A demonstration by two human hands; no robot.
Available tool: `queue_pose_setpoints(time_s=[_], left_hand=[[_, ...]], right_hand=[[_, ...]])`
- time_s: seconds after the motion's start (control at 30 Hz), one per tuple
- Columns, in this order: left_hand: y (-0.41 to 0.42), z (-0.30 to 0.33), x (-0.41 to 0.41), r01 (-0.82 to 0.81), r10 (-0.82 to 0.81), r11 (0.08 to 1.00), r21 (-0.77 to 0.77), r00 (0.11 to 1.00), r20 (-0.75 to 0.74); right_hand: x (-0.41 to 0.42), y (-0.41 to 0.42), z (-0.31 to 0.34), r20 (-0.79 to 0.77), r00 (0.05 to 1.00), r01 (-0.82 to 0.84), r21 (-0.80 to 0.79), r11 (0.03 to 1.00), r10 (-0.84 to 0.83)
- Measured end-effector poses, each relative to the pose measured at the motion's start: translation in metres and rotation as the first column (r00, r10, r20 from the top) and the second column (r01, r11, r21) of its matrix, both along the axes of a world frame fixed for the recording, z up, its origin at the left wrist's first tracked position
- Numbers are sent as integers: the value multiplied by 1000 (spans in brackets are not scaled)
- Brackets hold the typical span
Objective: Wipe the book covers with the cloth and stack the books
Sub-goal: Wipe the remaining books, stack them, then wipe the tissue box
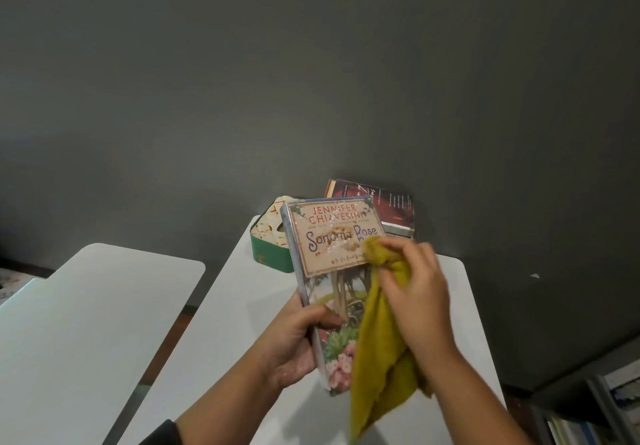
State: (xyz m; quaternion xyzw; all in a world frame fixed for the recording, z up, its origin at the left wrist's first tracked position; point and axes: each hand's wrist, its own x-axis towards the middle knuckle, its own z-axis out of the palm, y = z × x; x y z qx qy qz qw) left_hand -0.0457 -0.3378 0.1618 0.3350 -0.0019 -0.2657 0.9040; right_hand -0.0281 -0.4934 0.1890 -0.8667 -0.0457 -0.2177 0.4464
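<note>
Right hand (414, 292) bunching cloth (379, 347) against book (332, 254) cover's right edge, left hand (298, 337) gripping spine low, long axis pointing away, other book (377, 205) beyond on table (242, 306).

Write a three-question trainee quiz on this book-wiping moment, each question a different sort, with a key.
1. True or false: the left hand holds the Sonoma Rose book lifted off the white table.
2. Multiple choice: the right hand grips the yellow cloth against which part of the cover? A) the lower flowers B) the title panel's right edge C) the spine
3. Fill in: behind the held book, a dark red book lies at the table's far edge beside a ______ box.

Key: 1 true; 2 B; 3 green
</note>
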Motion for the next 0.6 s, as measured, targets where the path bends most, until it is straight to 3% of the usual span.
queue_pose_setpoints(time_s=[0.13, 0.23, 0.3, 0.37, 0.6], left_hand=[[3, 0, -2, 51, -52, 997, 50, 998, 20], [3, 3, 1, 54, -54, 998, 36, 998, 18], [2, 4, 1, 43, -44, 998, 36, 999, 19], [1, 2, -1, 44, -44, 999, 24, 999, 18], [2, -3, -2, 85, -86, 993, 77, 996, 10]], right_hand=[[13, -14, 8, -67, 989, 134, 41, 990, -132], [-9, 12, 6, 16, 1000, -15, -2, 1000, 15], [-25, 32, -2, 65, 983, -163, -120, 979, 171], [-30, 37, -6, 100, 968, -209, -175, 962, 229], [11, -7, 7, 4, 999, 46, 50, 998, -46]])
